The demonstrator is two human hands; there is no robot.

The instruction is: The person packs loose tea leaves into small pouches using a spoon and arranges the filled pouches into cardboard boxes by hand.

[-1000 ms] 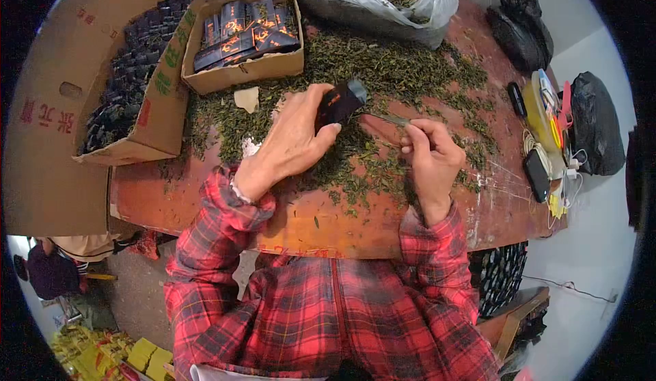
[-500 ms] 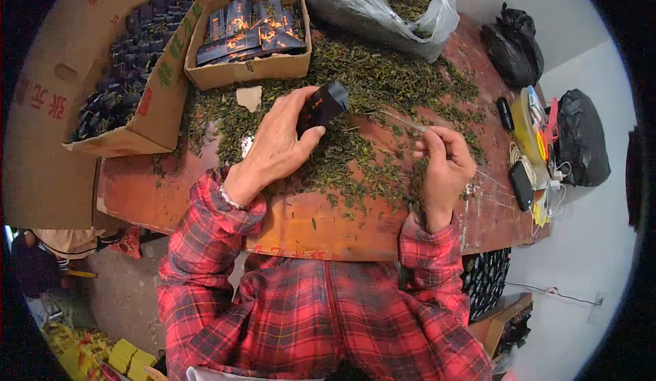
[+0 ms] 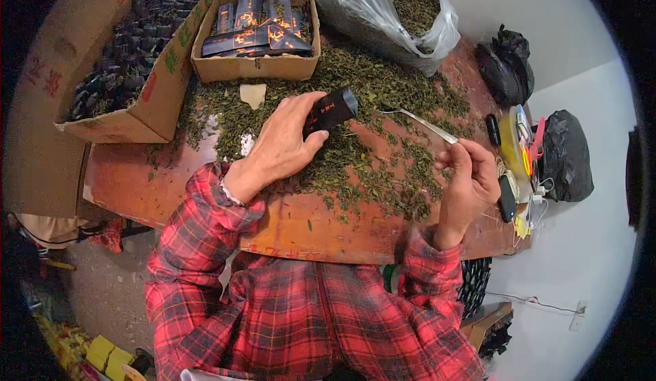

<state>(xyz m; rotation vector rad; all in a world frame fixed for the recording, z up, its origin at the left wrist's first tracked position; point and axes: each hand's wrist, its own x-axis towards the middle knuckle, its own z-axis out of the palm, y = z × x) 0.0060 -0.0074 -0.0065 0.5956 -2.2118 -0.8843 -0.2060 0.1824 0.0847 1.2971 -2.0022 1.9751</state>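
My left hand (image 3: pixel 280 145) is wrapped round a small black packet (image 3: pixel 335 110) with orange print, its opening tilted up to the right. My right hand (image 3: pixel 468 183) pinches the handle end of a thin metal spoon (image 3: pixel 427 125), whose tip points left toward the packet without touching it. Dried green leaves (image 3: pixel 389 84) are spread over the reddish wooden table (image 3: pixel 307 230) beneath and around both hands. Whether the spoon's tip carries any leaves cannot be made out.
A small carton (image 3: pixel 256 70) of black packets stands behind my left hand, beside a larger carton (image 3: pixel 154 104) of dark packets. Farther back is a clear plastic bag (image 3: pixel 362 12) of leaves. At right are a yellow container (image 3: pixel 509 145) and black bags (image 3: pixel 506 70) (image 3: pixel 567 155).
My right hand has drawn back to the right and toward me with the spoon, away from the packet. My left hand still holds the packet. The view has shifted slightly.
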